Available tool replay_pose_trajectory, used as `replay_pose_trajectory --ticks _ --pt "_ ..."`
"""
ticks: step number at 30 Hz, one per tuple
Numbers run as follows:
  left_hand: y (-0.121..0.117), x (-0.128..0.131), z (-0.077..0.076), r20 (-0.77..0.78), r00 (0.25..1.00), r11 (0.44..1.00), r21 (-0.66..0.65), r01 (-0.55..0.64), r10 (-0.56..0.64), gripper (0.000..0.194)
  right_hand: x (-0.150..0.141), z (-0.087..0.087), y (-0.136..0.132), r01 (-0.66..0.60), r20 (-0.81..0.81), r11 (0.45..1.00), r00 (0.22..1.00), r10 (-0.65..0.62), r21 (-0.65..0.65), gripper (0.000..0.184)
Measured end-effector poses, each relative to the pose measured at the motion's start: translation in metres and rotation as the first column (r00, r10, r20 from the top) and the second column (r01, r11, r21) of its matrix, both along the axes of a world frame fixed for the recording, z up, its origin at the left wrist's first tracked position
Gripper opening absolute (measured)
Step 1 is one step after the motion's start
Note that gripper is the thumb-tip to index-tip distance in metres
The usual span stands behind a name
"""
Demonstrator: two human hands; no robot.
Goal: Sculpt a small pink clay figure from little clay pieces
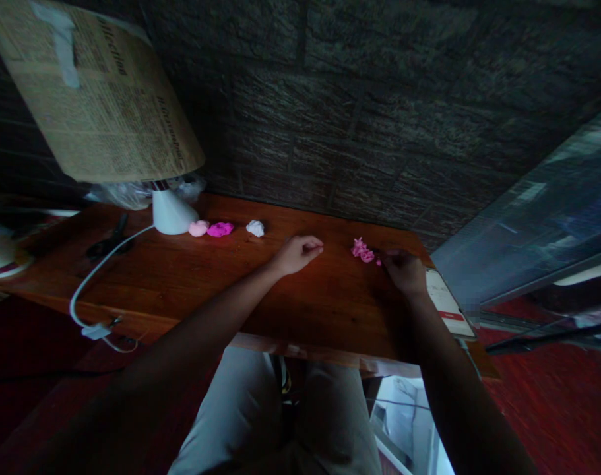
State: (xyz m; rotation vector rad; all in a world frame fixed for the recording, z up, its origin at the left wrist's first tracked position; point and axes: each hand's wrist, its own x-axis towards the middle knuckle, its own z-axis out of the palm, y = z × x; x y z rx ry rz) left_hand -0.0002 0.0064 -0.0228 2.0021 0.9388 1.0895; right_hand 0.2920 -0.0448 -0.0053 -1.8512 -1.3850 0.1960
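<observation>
My left hand (pixel 300 254) hovers over the middle of the wooden table, thumb and fingers pinched together; whatever may be between them is too small to make out. To its right lies a cluster of pink shapes (pixel 363 251) that look like small clay roses. My right hand (pixel 404 269) is at the right side of this cluster, its fingers closed at a small pink piece of clay (pixel 378 262). Left of my left hand sit a white lump (pixel 255 228), a magenta lump (pixel 220 229) and a pale pink lump (pixel 198 228), all like soft clay.
A lamp with a newsprint shade (pixel 132 105) and white base (pixel 172 212) stands at left, its cable (pixel 80 290) crossing the table edge. Dark scissors (pixel 109 243) and a cup (pixel 3 251) lie farther left. A phone (pixel 448 303) rests at right. Behind is a dark brick wall (pixel 305 119).
</observation>
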Motion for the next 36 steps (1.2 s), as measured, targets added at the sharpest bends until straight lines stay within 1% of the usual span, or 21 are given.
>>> replay_pose_trajectory --ticks 3,10,14,20,25,29,32,34,36 --pt "0.0 0.0 0.0 -0.007 1.0 1.0 0.008 -0.003 0.003 0.013 0.0 -0.001 0.001 -0.02 -0.02 1.0 1.0 0.019 -0.008 0.015" --pt "-0.002 -0.001 0.002 -0.005 1.0 1.0 -0.002 0.001 -0.001 0.013 0.002 -0.005 0.004 -0.044 -0.056 0.999 0.998 0.042 -0.02 0.021" --pt "-0.002 0.0 0.003 -0.007 1.0 1.0 -0.02 0.004 -0.004 0.013 0.0 -0.003 0.003 -0.043 -0.054 0.998 0.998 0.041 -0.04 0.02" --pt "-0.003 -0.001 0.003 -0.009 1.0 1.0 -0.013 0.002 -0.002 0.013 -0.004 0.002 -0.001 0.005 -0.015 0.999 1.0 -0.006 -0.052 0.018" --pt "-0.004 -0.001 0.004 -0.031 0.999 1.0 -0.001 -0.005 0.005 0.013 -0.007 0.002 -0.002 -0.01 -0.024 0.999 1.0 0.009 -0.05 0.02" --pt "-0.003 0.0 0.004 -0.05 0.999 1.0 -0.002 -0.003 0.003 0.013 -0.004 0.0 0.0 -0.024 -0.06 0.999 0.998 0.022 -0.026 0.023" --pt "-0.004 0.0 0.005 -0.058 0.998 1.0 0.001 0.005 -0.004 0.013 -0.004 0.002 0.0 -0.035 -0.102 0.999 0.994 0.037 0.026 0.028" --pt "-0.005 0.0 0.006 -0.067 0.998 1.0 0.002 0.007 -0.007 0.013 -0.008 0.006 -0.002 -0.073 -0.131 0.994 0.988 0.082 0.077 0.031" --pt "-0.007 0.002 0.008 -0.074 0.997 1.0 -0.004 0.01 -0.011 0.013 -0.019 0.009 -0.005 -0.15 -0.155 0.981 0.974 0.168 0.124 0.032"
